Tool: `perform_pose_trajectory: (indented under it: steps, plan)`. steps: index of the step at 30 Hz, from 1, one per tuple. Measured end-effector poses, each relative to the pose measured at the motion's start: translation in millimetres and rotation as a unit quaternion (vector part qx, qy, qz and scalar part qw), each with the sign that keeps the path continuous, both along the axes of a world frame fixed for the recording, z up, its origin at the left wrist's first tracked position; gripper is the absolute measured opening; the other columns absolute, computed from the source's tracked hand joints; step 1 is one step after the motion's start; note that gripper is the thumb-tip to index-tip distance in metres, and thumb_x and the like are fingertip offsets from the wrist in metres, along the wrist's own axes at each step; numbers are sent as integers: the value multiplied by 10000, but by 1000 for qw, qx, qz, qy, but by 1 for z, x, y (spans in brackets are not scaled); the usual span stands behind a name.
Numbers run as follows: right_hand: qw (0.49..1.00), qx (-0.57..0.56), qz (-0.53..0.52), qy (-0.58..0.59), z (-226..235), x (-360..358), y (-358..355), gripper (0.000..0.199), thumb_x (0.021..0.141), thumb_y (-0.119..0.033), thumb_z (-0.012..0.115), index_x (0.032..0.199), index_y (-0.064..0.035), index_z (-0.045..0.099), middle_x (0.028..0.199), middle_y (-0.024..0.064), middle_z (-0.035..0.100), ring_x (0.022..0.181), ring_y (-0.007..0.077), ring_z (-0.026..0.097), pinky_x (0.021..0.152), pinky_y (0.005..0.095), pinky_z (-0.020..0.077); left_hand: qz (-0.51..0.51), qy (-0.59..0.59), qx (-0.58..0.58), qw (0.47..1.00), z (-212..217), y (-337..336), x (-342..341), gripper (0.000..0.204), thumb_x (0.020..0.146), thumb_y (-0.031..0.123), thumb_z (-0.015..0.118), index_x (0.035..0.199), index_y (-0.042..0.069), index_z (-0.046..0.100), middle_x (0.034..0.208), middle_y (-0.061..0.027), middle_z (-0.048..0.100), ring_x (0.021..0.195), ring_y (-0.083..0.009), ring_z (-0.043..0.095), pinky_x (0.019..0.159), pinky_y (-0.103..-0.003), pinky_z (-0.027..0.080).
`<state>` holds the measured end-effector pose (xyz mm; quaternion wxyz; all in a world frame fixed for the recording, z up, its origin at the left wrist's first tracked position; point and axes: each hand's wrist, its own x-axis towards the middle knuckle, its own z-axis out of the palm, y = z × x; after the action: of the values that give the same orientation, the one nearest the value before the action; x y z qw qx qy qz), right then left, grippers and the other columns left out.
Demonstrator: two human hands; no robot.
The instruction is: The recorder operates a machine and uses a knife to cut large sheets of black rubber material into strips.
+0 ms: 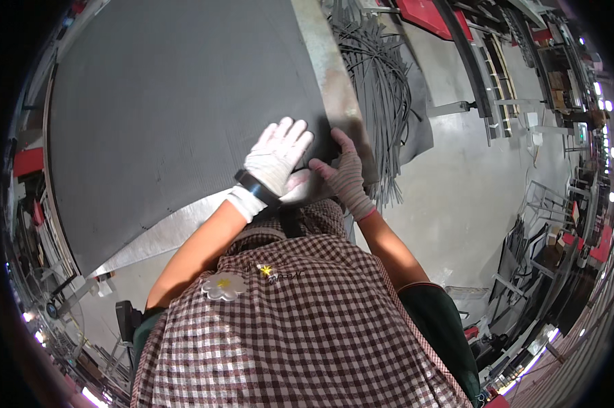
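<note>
A large dark grey sheet (178, 102) covers most of the worktable in front of me. Near its close right corner, my left hand (276, 156) lies flat with the fingers stretched out. It wears a pale striped glove with pinkish fingertips, and a black band (257, 188) circles the wrist. Just to the right, my right hand (347, 173), gloved alike, is at the sheet's right edge. Its thumb and forefinger are spread apart beside a dark, shiny patch; the other fingers are mostly hidden. I make out nothing held in either hand.
A bare metal strip of the table (330, 68) runs along the sheet's right side. Beyond it hangs a tangled bundle of thin dark strips (381, 88). Metal frames and racks (490, 75) stand on the grey floor (449, 197) to the right. My checked apron (293, 326) touches the near side.
</note>
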<state>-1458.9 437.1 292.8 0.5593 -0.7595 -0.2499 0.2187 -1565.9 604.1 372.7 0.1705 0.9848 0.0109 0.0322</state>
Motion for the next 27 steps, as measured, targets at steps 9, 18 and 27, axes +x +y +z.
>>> perform_pose_trajectory:
  steps: [9, 18, 27]
  plan:
    - [986, -33, -14, -165, 35, 61, 69, 616, 771, -292, 756, 1249, 30, 540, 1161, 200, 631, 1089, 338, 603, 921, 400, 487, -8, 19, 52, 998, -44, -6, -9, 780, 751, 394, 711, 1397, 54, 437, 1451, -185, 424, 1369, -381, 367, 1140, -492, 277]
    - [986, -77, -7, -145, 7, 93, 154, 623, 789, -218, 729, 1307, 49, 507, 1286, 240, 565, 1186, 345, 559, 1025, 393, 437, -7, 42, -8, 999, -10, -9, -10, 668, 819, 429, 655, 1356, 66, 493, 1426, -150, 444, 1356, -362, 376, 1127, -475, 297]
    - [987, -6, -15, 159, 44, 78, 150, 660, 765, -200, 753, 1310, 72, 497, 1299, 254, 569, 1152, 316, 603, 989, 358, 473, -17, 81, -33, 996, 4, 13, 11, 380, 799, 293, 601, 1161, 181, 638, 1120, -44, 582, 1065, -246, 559, 924, -423, 452]
